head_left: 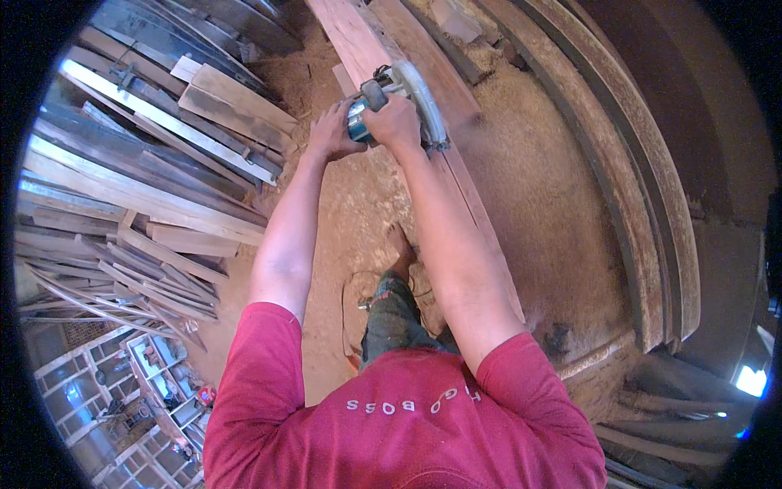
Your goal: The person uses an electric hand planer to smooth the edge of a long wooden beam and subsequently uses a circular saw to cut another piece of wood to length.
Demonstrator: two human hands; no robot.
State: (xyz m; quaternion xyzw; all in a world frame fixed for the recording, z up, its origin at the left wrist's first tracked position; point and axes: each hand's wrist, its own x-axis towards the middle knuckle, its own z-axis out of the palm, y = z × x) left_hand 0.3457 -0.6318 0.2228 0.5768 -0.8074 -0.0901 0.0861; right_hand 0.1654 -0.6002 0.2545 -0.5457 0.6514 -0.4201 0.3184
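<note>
Gripping a circular saw (423, 91) two-handed: right hand (397, 124) wrapped round the dark handle (375, 94), left hand (332, 132) cupped against the teal motor housing (355, 124), fingers partly hidden. Saw is up front, sitting over a long reddish plank (346, 33), curved clear guard on the plank's right; blade and base contact too blurred to confirm. Plank runs from the top edge down to the lower right, passing outside the right forearm (456, 236), with a dark lengthwise line along it below the saw. Second board (436, 69) lies just right of the plank. One bare foot (397, 243) on the dusty ground (346, 216) between the forearms; a thin cord (343, 314) loops near the leg. Sawdust (546, 212) spread over the right side, then two long curved beams (648, 220) arcing side by side. Left side: stacked timber, incl. a wide short board (232, 99), a pale straight bar (163, 122) and a heap of thin curved strips (155, 281). Lower left: a compartmented wooden tray (155, 399) with small items, beside wooden lattice frames (61, 364).
</note>
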